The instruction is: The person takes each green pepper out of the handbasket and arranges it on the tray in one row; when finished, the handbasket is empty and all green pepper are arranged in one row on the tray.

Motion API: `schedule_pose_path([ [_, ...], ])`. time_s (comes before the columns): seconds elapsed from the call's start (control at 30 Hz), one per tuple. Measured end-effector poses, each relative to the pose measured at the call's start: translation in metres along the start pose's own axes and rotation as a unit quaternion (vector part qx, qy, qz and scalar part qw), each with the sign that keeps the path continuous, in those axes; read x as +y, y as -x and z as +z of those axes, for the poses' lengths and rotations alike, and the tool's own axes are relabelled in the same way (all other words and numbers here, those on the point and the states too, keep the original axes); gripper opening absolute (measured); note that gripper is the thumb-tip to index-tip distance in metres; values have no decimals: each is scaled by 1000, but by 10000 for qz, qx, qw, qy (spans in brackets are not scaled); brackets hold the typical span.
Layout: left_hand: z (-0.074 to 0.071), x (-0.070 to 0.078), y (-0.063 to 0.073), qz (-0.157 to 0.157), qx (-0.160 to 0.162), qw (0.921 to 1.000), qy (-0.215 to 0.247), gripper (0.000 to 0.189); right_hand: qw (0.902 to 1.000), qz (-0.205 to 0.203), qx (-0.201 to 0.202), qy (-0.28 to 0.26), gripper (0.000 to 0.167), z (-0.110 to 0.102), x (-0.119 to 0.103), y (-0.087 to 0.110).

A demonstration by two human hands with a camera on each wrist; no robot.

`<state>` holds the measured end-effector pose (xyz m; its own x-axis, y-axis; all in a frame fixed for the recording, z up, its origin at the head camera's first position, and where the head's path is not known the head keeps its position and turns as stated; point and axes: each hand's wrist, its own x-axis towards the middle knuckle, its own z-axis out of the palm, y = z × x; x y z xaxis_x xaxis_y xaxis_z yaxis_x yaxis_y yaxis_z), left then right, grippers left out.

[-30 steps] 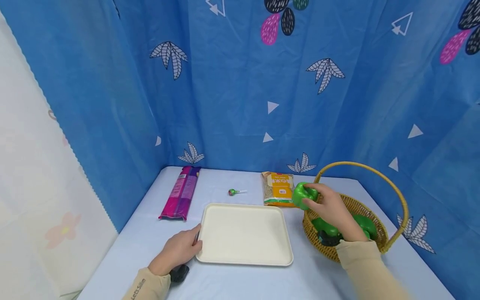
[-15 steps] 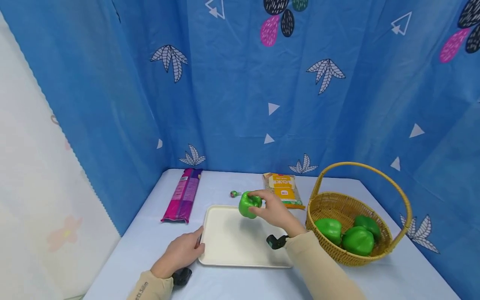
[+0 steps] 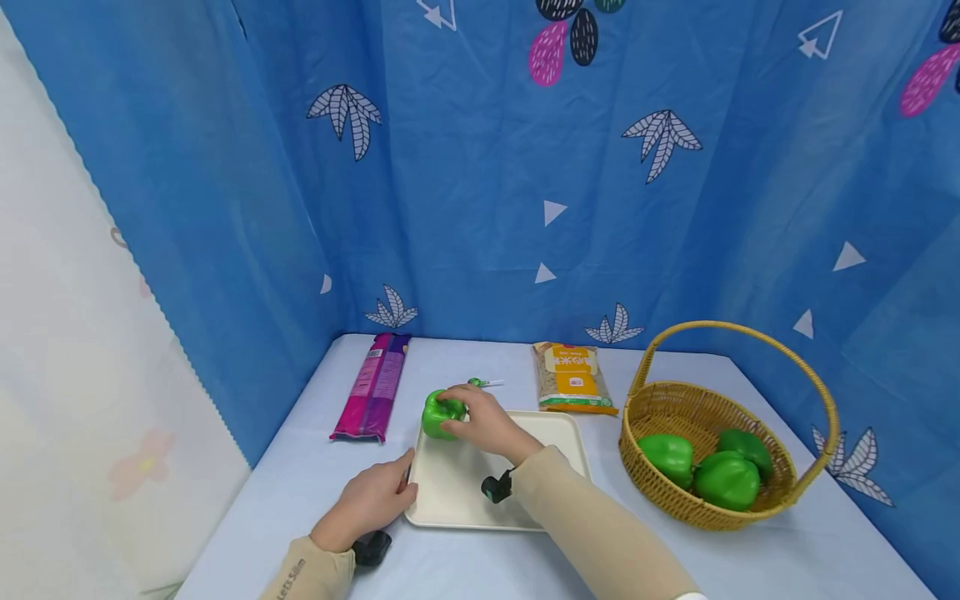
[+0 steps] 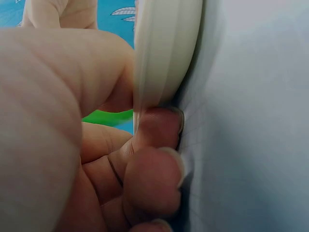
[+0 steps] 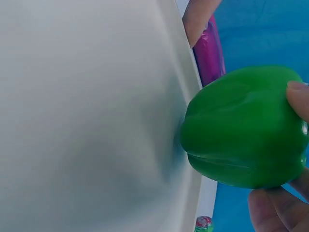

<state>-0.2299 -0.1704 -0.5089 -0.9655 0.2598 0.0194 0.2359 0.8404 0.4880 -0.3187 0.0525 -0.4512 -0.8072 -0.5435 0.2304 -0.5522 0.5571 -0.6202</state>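
A green bell pepper (image 3: 441, 415) is gripped from above between the thumb and fingers of my right hand (image 3: 483, 423). It is at the far left corner of the cream rectangular tray (image 3: 457, 504). In the right wrist view the pepper's (image 5: 244, 128) lower end is at or just above the tray surface; I cannot tell whether it touches. My left hand (image 3: 371, 500) pinches the tray's left edge. The left wrist view shows the thumb on the rim (image 4: 164, 53) and the fingertips (image 4: 157, 181) curled beside and under it.
On the right stands a wicker basket (image 3: 637, 467) with a tall handle, holding several green peppers (image 3: 726, 481). Behind the tray lie a lollipop (image 3: 483, 382) and a bag of grain (image 3: 573, 379). A pink-purple packet (image 3: 371, 387) lies at the back left. Blue curtain (image 3: 480, 167) hangs behind.
My right hand has carried the pepper leftward from above the basket, across the tray, to its far left corner. My left hand has kept its hold on the tray edge.
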Motion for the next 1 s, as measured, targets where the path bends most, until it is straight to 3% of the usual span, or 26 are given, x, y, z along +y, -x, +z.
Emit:
schedule_pose_path([
  [0.23,1,3,-1,-3,-30,10000,2,65,9996,235,-5,-151,46,4,0,-7],
  [0.5,1,4,1,111,8,9999,-25,64,9996,216,-43,-163,48,6,5,-9],
  [0.77,0,3,3,89,-30,10000,16,64,9984,314,11,-478,74,10,8,-6],
  [1.0,-1,2,2,94,-17,9999,35,65,9987,281,1,-421,79,10,5,-6],
])
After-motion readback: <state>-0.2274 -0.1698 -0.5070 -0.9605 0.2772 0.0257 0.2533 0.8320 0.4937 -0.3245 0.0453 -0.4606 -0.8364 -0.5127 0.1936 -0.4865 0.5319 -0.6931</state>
